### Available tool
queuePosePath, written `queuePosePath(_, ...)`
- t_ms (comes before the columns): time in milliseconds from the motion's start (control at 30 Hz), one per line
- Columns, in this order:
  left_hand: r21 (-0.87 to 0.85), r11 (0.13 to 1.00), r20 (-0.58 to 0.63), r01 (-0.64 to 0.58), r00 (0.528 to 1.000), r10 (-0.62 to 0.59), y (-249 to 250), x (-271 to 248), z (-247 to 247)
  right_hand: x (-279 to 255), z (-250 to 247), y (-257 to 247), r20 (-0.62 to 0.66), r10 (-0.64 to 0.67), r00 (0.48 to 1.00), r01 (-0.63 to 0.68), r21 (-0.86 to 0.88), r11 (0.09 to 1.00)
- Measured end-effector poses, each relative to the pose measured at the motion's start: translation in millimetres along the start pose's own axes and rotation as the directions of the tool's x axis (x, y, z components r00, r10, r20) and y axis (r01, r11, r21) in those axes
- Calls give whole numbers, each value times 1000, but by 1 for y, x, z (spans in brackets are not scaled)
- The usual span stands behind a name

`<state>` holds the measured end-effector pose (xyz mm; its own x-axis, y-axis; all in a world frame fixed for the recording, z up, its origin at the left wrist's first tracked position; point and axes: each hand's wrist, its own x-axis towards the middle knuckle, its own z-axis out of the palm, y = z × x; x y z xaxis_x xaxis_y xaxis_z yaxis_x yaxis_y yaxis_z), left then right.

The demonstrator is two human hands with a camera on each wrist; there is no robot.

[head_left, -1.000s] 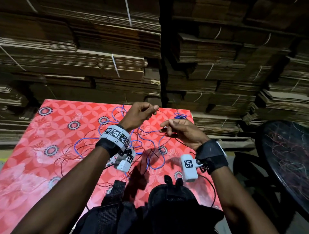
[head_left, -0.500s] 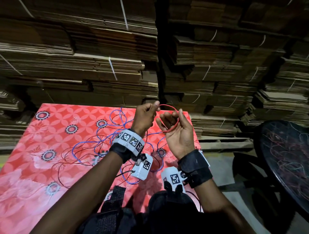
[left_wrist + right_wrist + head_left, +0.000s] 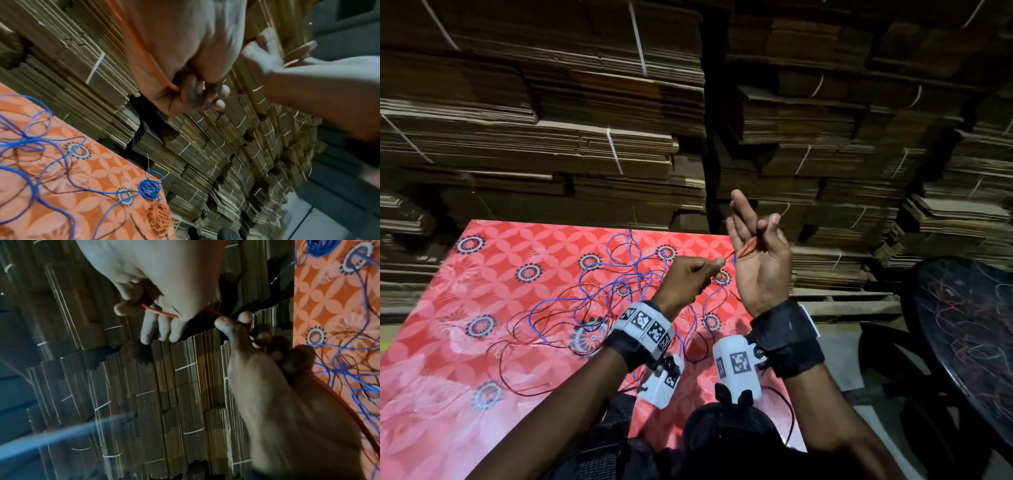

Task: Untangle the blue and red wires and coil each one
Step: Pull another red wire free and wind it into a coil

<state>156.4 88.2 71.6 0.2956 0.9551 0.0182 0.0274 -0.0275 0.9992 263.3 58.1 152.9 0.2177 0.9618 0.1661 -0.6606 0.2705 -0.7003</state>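
Red wire [image 3: 744, 247]: short length raised over the cloth's [image 3: 493, 274] far right corner; left hand [image 3: 690, 275] pinches one end, right hand [image 3: 758, 260], palm up, traps it under a curled finger, likely forming a coil; blue wire [image 3: 571, 301] lies tangled, left of the hands.

Red wire [image 3: 745, 247]: thin, taut between raised hands, rest trailing to table. Blue wire [image 3: 558, 301]: loose tangled loops on cloth, crossing dark strands; small blue coil [image 3: 148, 189] at far edge.
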Motion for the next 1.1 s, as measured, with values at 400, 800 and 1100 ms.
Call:
queuePosePath(400, 675, 701, 32, -229, 959, 282, 8, -18, -67, 31, -64, 5, 332, -52, 942, 328, -942, -77)
queuePosePath(800, 610, 701, -70, -368, 857, 510, 68, 6, -93, -8, -33, 0, 285, 497, 820, 16, -879, 477)
queuePosePath(1100, 43, 970, -122, -239, 962, 243, 46, 12, -63, -16, -3, -26, 474, 349, 808, -313, -156, 937)
